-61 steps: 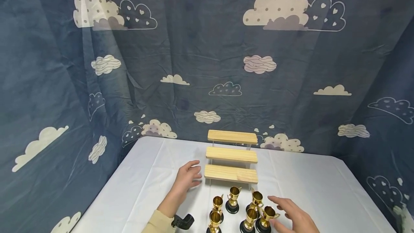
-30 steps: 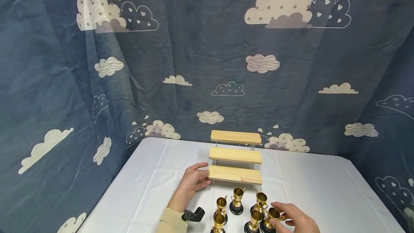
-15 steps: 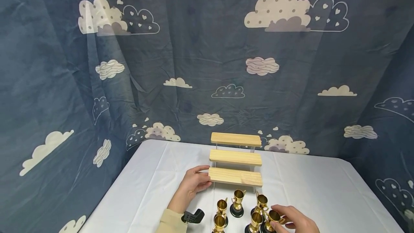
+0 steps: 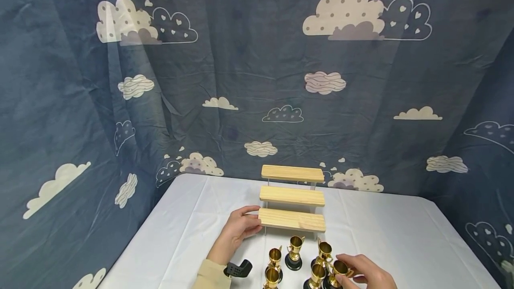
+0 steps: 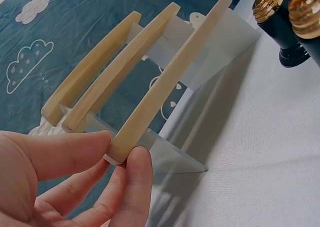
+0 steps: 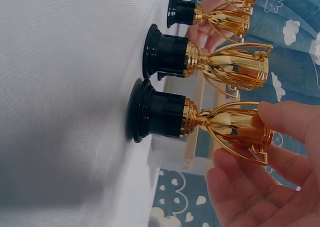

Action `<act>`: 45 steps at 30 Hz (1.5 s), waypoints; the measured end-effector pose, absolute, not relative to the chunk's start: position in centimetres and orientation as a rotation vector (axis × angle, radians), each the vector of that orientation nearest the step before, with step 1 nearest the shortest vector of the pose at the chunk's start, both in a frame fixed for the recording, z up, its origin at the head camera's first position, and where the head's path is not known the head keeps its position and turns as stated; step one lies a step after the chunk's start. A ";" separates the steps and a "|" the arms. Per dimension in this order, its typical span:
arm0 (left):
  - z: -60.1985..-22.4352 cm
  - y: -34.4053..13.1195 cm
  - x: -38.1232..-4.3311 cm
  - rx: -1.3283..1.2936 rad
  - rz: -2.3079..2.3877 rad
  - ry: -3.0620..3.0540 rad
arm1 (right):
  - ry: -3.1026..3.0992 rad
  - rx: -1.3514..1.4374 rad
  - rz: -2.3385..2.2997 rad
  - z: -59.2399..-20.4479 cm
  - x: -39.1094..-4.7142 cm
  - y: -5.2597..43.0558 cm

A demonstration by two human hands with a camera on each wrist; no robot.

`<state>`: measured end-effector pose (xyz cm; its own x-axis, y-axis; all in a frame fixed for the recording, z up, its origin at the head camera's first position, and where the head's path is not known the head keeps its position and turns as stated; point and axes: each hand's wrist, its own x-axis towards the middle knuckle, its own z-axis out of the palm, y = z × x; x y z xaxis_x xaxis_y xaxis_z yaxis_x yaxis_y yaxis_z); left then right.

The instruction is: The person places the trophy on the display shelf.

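A blue cloud-printed backdrop [image 4: 241,57] is hung behind a white-covered table [image 4: 385,231], on which a three-tiered wooden stand [image 4: 292,220] is placed. The left end of its lowest board is pinched by the left hand [image 4: 238,226], thumb on one face and fingertips on the other. By the right hand [image 4: 368,272], a gold trophy cup [image 6: 189,118] is held upright, its bowl clamped between thumb and fingers; it is located at the group's right, before the stand. Beside it, five similar cups [image 4: 295,244] are grouped. A black band [image 4: 238,269] is worn on the left wrist.
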<state>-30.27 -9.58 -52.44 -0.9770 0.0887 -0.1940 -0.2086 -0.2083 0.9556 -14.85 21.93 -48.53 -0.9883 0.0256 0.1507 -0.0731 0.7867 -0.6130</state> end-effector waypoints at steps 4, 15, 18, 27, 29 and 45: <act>-52.5 -9.6 -30.4 -0.139 2.295 1.838 | -2.820 0.056 0.941 -48.3 -14.8 21.9; -52.9 -10.2 -30.3 -0.124 2.310 1.802 | -2.806 0.078 0.856 -47.5 -14.8 22.2; -52.9 -10.3 -30.2 -0.103 2.316 1.798 | -2.806 0.083 0.849 -47.3 -14.8 22.3; -52.9 -10.4 -30.1 -0.089 2.314 1.801 | -2.800 0.098 0.810 -46.3 -14.7 22.6; -53.0 -10.3 -30.1 -0.089 2.315 1.796 | -2.799 0.092 0.803 -46.0 -14.7 22.7; -52.8 -9.8 -30.5 -0.111 2.314 1.805 | -2.733 0.108 0.798 -43.9 -14.6 23.1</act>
<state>-30.50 -9.81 -52.84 -0.9763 0.1140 -0.1838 -0.2060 -0.2313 0.9508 -14.61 23.08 -43.86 -0.9547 0.0096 0.2973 -0.1518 0.8437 -0.5149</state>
